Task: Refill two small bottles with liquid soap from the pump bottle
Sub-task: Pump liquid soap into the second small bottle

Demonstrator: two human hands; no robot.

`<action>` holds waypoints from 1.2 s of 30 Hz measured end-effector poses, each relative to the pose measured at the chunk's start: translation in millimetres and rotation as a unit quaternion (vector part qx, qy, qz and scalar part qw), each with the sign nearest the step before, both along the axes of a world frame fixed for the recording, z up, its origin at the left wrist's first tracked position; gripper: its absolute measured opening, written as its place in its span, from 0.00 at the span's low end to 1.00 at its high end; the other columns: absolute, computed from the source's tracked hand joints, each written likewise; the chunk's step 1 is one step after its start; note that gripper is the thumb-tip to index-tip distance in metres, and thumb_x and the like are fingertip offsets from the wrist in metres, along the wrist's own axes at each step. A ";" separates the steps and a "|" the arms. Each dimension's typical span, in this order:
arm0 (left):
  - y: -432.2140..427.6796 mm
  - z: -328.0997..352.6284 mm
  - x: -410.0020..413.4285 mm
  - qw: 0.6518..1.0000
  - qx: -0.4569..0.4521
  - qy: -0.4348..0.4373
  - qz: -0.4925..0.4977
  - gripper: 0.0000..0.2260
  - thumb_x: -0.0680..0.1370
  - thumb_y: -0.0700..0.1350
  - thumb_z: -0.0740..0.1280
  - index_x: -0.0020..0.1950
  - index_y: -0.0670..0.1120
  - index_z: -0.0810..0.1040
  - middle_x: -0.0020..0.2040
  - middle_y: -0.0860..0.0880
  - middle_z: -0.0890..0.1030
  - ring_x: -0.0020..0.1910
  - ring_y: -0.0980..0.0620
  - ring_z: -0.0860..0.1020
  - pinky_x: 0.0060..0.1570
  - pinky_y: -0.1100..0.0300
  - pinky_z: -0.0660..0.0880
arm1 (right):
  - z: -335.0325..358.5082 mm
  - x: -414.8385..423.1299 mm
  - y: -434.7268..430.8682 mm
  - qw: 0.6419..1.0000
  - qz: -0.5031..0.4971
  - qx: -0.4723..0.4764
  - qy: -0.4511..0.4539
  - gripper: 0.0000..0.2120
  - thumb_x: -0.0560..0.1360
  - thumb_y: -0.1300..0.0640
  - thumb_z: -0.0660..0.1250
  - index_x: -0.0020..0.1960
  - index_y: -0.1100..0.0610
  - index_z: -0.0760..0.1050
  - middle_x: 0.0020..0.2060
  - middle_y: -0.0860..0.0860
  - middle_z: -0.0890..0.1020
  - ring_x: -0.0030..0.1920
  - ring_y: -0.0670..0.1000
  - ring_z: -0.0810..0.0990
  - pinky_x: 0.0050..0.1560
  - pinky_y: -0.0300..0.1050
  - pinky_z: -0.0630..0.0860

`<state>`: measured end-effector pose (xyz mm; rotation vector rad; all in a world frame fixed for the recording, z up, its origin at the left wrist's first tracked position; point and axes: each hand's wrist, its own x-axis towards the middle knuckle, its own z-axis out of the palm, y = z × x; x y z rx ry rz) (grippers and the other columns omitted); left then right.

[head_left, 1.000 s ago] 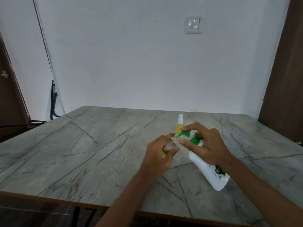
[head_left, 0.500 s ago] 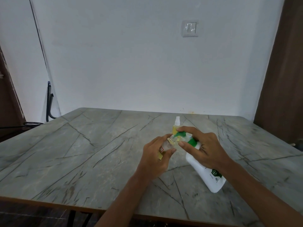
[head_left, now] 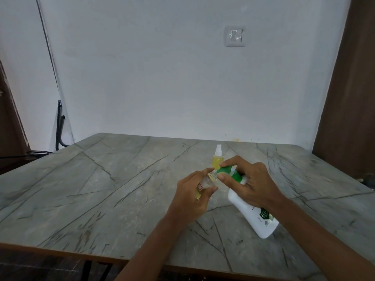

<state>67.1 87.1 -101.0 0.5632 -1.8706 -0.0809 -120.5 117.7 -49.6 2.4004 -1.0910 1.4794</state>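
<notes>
My right hand (head_left: 251, 183) grips the white pump bottle (head_left: 253, 211) around its green pump head (head_left: 227, 171), with the bottle tilted and its base low to the right. In my left hand (head_left: 192, 197) I hold a small clear bottle (head_left: 205, 182) with a red-and-yellow label, its open mouth right at the green spout. A second small bottle (head_left: 217, 158) with yellow liquid and a white spray cap stands upright on the table just behind my hands.
The grey marble-patterned table (head_left: 101, 189) stretches wide to the left and front, its near edge at the bottom. A white wall with a switch plate (head_left: 234, 36) is behind. A dark chair frame (head_left: 59, 126) stands at far left, brown panel at right.
The hands and both bottles keep the same pose. The view has shifted slightly, so everything sits a little lower and to the left in frame.
</notes>
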 end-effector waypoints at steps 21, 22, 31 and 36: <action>-0.5 -2.3 -1.8 1.000 -0.006 -0.011 0.003 0.18 0.75 0.48 0.70 0.61 0.39 0.77 0.50 0.48 0.82 0.45 0.58 0.79 0.46 0.64 0.77 | 0.8 -5.8 -2.1 0.999 -0.019 -0.008 0.042 0.14 0.76 0.42 0.65 0.51 0.52 0.79 0.27 0.33 0.70 0.26 0.39 0.72 0.28 0.26 0.62; -0.5 -1.8 -1.7 1.000 -0.002 -0.009 0.002 0.18 0.75 0.48 0.70 0.61 0.40 0.77 0.50 0.48 0.82 0.45 0.59 0.79 0.46 0.65 0.77 | 0.8 -5.9 -1.6 0.999 -0.021 -0.006 0.049 0.15 0.77 0.41 0.64 0.53 0.51 0.78 0.27 0.33 0.71 0.26 0.39 0.73 0.28 0.26 0.63; 0.4 1.0 -0.9 1.000 0.013 0.006 0.006 0.18 0.76 0.47 0.69 0.61 0.38 0.77 0.51 0.47 0.82 0.45 0.59 0.79 0.46 0.70 0.75 | 0.2 -7.3 2.5 0.997 -0.020 0.000 0.073 0.19 0.79 0.39 0.58 0.61 0.49 0.76 0.28 0.31 0.73 0.25 0.38 0.72 0.28 0.26 0.62; -0.4 1.2 -0.6 1.000 0.013 0.006 0.006 0.18 0.75 0.47 0.70 0.60 0.37 0.77 0.49 0.47 0.82 0.44 0.60 0.78 0.46 0.71 0.74 | -0.6 -6.7 -0.3 0.997 -0.025 0.004 0.072 0.17 0.79 0.40 0.59 0.60 0.49 0.76 0.28 0.32 0.71 0.25 0.40 0.72 0.28 0.27 0.62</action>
